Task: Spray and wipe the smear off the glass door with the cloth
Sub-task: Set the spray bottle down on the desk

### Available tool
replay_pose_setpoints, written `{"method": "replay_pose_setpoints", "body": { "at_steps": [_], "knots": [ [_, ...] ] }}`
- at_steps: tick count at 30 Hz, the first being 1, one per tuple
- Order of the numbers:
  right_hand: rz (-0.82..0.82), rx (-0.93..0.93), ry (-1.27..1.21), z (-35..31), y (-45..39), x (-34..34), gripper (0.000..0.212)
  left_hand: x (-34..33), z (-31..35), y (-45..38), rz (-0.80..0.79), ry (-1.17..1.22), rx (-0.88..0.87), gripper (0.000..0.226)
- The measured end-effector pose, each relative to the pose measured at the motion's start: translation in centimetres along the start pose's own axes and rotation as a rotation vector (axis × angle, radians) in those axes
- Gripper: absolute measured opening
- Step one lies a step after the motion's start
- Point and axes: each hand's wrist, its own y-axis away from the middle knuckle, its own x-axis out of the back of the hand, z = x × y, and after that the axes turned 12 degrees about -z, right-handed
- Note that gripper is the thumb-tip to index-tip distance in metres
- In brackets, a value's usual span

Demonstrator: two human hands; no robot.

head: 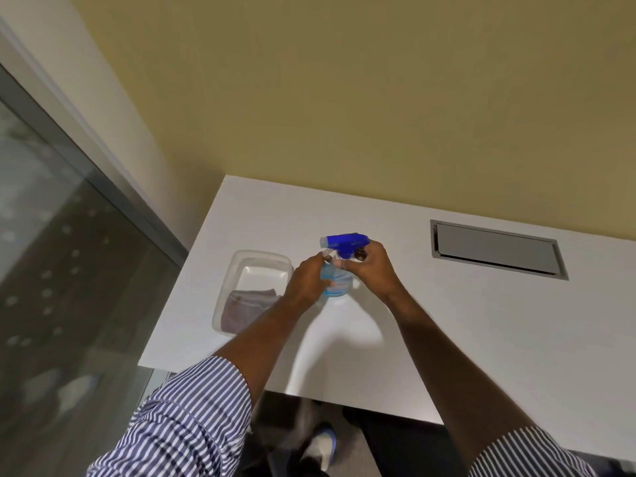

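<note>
Both hands on spray bottle (335,282): left hand (306,280) wraps body, right hand (366,266) pinches neck (nozzle maybe being set). Keep bottle upright; cloth (246,304) waits just beside.

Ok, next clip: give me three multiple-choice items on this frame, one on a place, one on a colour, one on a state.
1. Where is the cloth?
A. in the clear tub
B. on the floor
C. draped over the glass door

2. What colour is the spray bottle head?
A. red
B. blue
C. green

3. How is the bottle held?
A. lying untouched
B. by one hand
C. by both hands

Answers: 1 A, the cloth lies in the tub on the white table. 2 B, the trigger head is blue. 3 C, the left hand and right hand both grip it.
</note>
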Motion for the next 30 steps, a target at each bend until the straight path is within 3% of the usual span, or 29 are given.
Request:
{"method": "replay_pose_setpoints", "body": {
  "at_steps": [21,26,30],
  "knots": [
    [0.013,-0.125,-0.109,3.3,-0.8,-1.2,0.050,-2.1,-1.5,-1.2,0.004,0.018,0.034,0.057],
    [0.002,-0.092,-0.108,3.4,-0.1,-1.4,0.060,-1.7,-2.1,-0.1,0.029,-0.010,-0.025,0.067],
    [0.046,-0.116,-0.126,3.7,1.0,-1.6,0.069,-0.7,-3.3,1.5,0.109,-0.023,-0.128,0.058]
  ]
}}
